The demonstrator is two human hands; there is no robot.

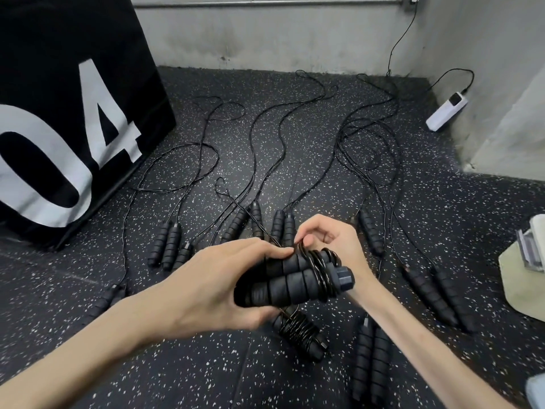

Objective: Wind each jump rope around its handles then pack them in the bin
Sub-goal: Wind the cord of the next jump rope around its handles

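Observation:
My left hand [224, 278] grips a pair of black foam jump-rope handles [290, 280] held side by side, with several turns of black rope coiled around their right end. My right hand [330, 240] pinches the rope just above the handles. Directly below them a wound jump rope [300, 332] lies on the floor. Several unwound ropes spread over the speckled floor, their handle pairs lying at left [166, 243], centre [265, 222], right [442, 293] and bottom [370, 361]. No bin is plainly visible.
A large black box [67, 113] marked "04" stands at the left. A white power strip [446, 111] with a cable lies by the back right wall. At the right edge sits a pale object [525, 273]. Grey walls close the corner behind.

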